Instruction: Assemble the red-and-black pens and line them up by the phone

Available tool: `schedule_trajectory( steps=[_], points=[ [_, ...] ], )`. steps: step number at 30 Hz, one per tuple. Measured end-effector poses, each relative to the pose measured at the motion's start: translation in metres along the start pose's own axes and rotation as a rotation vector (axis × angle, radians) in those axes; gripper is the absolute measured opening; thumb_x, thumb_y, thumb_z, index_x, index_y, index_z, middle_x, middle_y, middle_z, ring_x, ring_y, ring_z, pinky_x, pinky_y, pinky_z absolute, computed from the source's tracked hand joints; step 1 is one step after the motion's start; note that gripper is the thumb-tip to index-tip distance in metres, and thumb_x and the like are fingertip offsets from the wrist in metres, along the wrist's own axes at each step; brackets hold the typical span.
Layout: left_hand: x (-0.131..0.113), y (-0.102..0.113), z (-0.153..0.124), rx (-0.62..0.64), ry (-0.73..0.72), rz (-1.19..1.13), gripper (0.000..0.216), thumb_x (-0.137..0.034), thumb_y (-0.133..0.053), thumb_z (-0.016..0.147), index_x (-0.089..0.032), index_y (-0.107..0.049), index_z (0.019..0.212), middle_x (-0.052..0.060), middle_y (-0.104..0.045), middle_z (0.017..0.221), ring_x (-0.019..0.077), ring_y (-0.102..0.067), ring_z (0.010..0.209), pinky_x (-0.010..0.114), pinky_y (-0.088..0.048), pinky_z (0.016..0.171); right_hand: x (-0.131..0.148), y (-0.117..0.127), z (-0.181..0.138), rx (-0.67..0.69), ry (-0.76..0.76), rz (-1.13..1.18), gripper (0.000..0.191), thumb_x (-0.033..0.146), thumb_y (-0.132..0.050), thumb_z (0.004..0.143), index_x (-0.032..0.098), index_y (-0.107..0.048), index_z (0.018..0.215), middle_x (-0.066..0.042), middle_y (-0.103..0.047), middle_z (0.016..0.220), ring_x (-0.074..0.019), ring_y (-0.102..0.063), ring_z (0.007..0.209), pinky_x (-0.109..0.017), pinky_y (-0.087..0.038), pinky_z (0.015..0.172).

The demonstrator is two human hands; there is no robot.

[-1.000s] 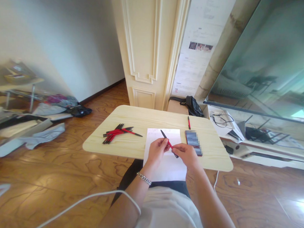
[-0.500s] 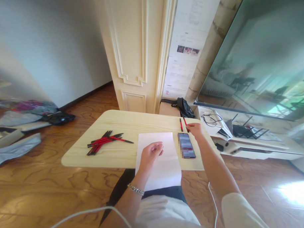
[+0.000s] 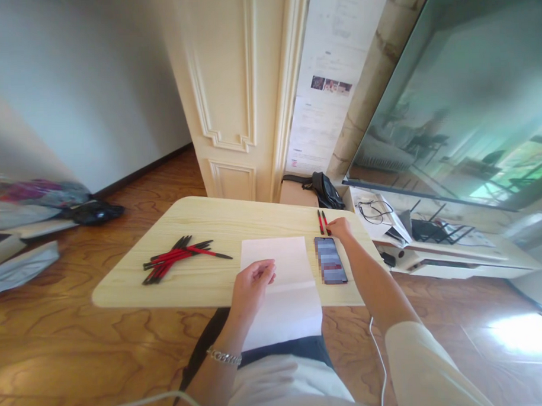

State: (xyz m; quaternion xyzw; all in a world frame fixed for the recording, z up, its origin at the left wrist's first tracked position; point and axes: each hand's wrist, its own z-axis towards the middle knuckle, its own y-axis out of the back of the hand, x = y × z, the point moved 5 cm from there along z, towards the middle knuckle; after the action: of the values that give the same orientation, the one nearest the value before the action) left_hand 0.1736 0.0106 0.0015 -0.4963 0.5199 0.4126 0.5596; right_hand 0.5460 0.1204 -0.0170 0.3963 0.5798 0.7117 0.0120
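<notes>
My right hand [image 3: 340, 228] pinches the near end of a red-and-black pen [image 3: 324, 216] at the far right of the table. Beside that pen, a second red-and-black pen [image 3: 319, 221] lies almost parallel. Over the white sheet of paper [image 3: 287, 303] is my left hand [image 3: 253, 279], its fingers curled in with nothing visible in them. A loose pile of several red-and-black pens [image 3: 170, 258] lies crossed on the left part of the table. Just below my right hand, a phone [image 3: 330, 260] with a lit screen rests right of the paper.
The pale wooden table [image 3: 136, 290] has rounded corners, and the paper overhangs its near edge. A black bag [image 3: 326, 190] sits beyond the far right corner. White cables hang near my lap. A low white cabinet [image 3: 455, 262] stands to the right under a large screen [image 3: 445, 102].
The pen in my right hand has come down level with the one beside it, now lying alongside. My left hand has shifted slightly left over the paper. The whole view has turned a little.
</notes>
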Motion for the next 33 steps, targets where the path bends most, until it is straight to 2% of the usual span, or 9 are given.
schedule_trajectory(
  steps=[4, 13, 21, 29, 33],
  points=[
    [-0.003, -0.001, -0.004, -0.025, -0.018, 0.010, 0.037, -0.042, -0.068, 0.073, -0.013, -0.069, 0.097, 0.008, -0.071, 0.083, 0.0172, -0.067, 0.073, 0.030, -0.055, 0.070, 0.002, -0.002, 0.000, 0.007, 0.002, -0.002, 0.020, 0.027, -0.070, 0.067, 0.015, -0.076, 0.082, -0.012, -0.072, 0.077, -0.0224, -0.065, 0.076, -0.027, -0.044, 0.065],
    [0.004, 0.002, -0.001, 0.013, 0.009, 0.014, 0.036, -0.044, -0.069, 0.073, -0.014, -0.069, 0.093, 0.008, -0.071, 0.081, 0.0169, -0.066, 0.072, 0.028, -0.054, 0.068, 0.006, -0.008, -0.002, 0.012, 0.005, 0.001, 0.022, 0.030, -0.069, 0.068, 0.016, -0.076, 0.083, -0.010, -0.073, 0.081, -0.0212, -0.066, 0.078, -0.023, -0.043, 0.063],
    [-0.006, 0.007, -0.003, 0.012, -0.050, 0.108, 0.034, -0.045, -0.066, 0.075, -0.015, -0.068, 0.092, 0.007, -0.070, 0.079, 0.0179, -0.066, 0.073, 0.027, -0.052, 0.063, 0.005, -0.008, 0.000, 0.012, 0.001, -0.010, 0.022, 0.031, -0.070, 0.069, 0.016, -0.076, 0.084, -0.011, -0.073, 0.084, -0.0229, -0.066, 0.081, -0.025, -0.043, 0.066],
    [-0.008, 0.032, -0.001, -0.094, -0.133, 0.219, 0.033, -0.046, -0.061, 0.078, -0.017, -0.068, 0.092, 0.006, -0.071, 0.076, 0.0181, -0.066, 0.069, 0.025, -0.049, 0.058, 0.012, -0.001, -0.009, -0.004, -0.005, -0.018, 0.025, 0.034, -0.072, 0.067, 0.014, -0.076, 0.082, -0.013, -0.072, 0.080, -0.0236, -0.065, 0.076, -0.027, -0.043, 0.065],
    [-0.011, 0.057, -0.003, -0.139, -0.205, 0.381, 0.030, -0.042, -0.058, 0.081, -0.018, -0.068, 0.094, 0.005, -0.072, 0.081, 0.0180, -0.066, 0.073, 0.027, -0.051, 0.068, 0.018, 0.006, -0.019, -0.023, 0.022, -0.020, 0.033, 0.038, -0.067, 0.070, 0.011, -0.075, 0.088, -0.017, -0.071, 0.087, -0.0275, -0.064, 0.080, -0.032, -0.043, 0.067]
  ],
)
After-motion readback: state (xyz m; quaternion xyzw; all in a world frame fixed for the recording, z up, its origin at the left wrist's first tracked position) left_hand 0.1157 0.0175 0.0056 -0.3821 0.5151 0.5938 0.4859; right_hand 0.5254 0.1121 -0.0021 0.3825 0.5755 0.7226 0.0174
